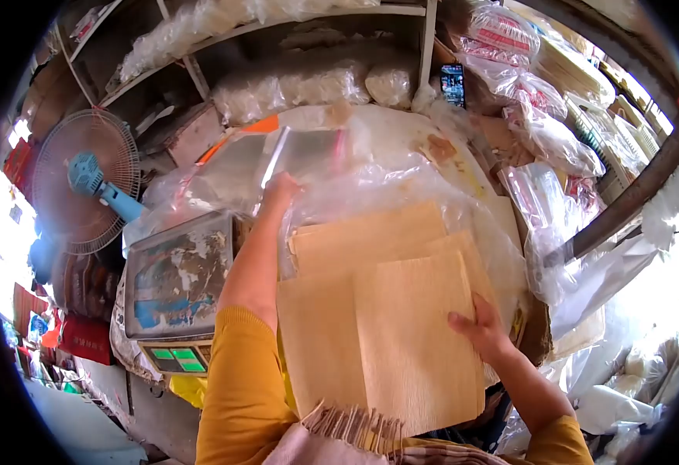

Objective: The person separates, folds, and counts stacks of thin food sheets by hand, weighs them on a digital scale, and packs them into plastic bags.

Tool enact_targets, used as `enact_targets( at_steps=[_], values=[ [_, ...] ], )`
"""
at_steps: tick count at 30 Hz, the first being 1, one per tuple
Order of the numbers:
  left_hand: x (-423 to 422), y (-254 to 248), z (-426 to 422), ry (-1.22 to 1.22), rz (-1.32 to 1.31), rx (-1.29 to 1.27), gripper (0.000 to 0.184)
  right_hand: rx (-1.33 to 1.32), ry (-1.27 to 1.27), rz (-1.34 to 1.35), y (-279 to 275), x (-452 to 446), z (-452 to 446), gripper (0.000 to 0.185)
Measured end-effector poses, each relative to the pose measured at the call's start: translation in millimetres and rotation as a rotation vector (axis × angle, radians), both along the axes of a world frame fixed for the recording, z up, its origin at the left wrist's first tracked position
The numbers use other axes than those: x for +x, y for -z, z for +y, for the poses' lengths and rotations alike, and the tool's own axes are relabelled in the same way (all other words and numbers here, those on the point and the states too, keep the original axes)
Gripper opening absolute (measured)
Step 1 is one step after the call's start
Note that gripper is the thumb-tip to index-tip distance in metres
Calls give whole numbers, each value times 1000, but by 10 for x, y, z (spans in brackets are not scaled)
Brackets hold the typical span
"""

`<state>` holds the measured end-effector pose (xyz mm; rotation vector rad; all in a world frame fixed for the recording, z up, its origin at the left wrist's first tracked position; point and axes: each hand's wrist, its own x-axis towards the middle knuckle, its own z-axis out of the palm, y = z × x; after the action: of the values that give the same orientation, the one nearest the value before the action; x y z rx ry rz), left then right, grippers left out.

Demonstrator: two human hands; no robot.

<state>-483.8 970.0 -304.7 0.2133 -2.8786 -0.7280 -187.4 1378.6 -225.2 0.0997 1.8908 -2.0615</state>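
My left hand point(280, 191) reaches forward to the clear plastic bags point(305, 155) on the table, its fingers curled at the near edge of one. The fingertips are small and partly hidden. My right hand point(482, 332) grips the right edge of a stack of thin tan sheets point(417, 333), thumb on top and fingers underneath. These sheets have a crease down the middle and lie close to my body. More tan sheets point(378, 232) lie just beyond, on a layer of clear plastic film point(401, 182).
A weighing scale point(177, 271) with a worn metal top and green displays stands at left, with a blue fan point(87, 174) behind it. A phone point(453, 85) leans at the back. Wrapped plastic packs point(545, 132) pile up at right, below a slanting bar point(618, 209).
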Motion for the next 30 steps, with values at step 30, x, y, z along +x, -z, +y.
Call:
enact_targets(
  at_steps=[30],
  values=[
    [-88, 164, 394, -91, 54, -297, 32, 30, 3, -28, 21, -2, 1, 46]
  ],
)
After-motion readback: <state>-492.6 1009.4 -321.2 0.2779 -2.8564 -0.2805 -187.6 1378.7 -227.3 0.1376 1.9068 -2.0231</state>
